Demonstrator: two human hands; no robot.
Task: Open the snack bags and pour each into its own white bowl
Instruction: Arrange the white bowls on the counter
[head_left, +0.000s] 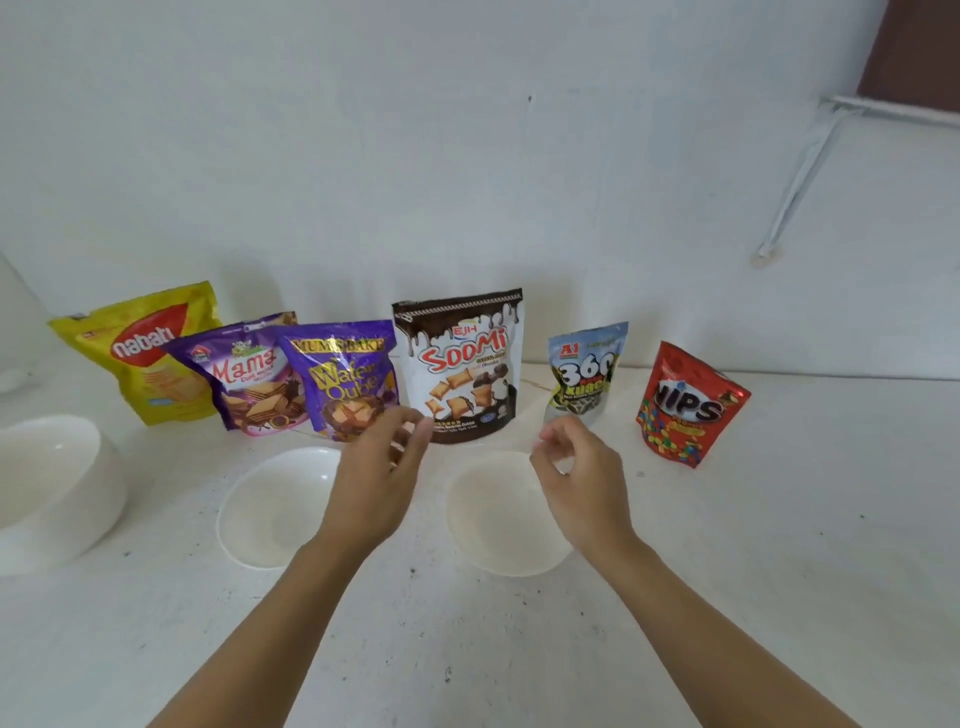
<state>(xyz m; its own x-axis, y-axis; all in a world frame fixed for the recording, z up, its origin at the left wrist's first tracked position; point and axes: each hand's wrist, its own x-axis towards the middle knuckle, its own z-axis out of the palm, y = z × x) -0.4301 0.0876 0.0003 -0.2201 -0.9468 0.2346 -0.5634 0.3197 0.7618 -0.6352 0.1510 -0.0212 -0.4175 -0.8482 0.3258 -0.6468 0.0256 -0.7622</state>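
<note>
Hovering above the white table (779, 545), the left hand (379, 467) has loosely curled fingers and holds nothing. Its fingertips sit in front of the lower edge of the purple foil Wafer Qube bag (345, 379). The right hand (576, 478) is likewise slack and empty, raised just before the small pale-blue 360 Kuaci pouch (587, 364). Between them the white-and-brown Soomi pouch (462, 358) stands upright near the wall (seemingly what both hands aim at, though I cannot be sure).

Below the left wrist lies the left shallow white bowl (260, 509), and beneath the right hand the right shallow white bowl (493, 525). A deep white bowl (98, 499) sits at the far left. Further out stand the purple Mama wafer bag (244, 374), the yellow Nabati bag (150, 353) and the glossy red Nips bag (685, 405).

The task looks barely begun. Every bag appears sealed and plump, and the bowls show nothing inside, so all the opening and pouring is left.
</note>
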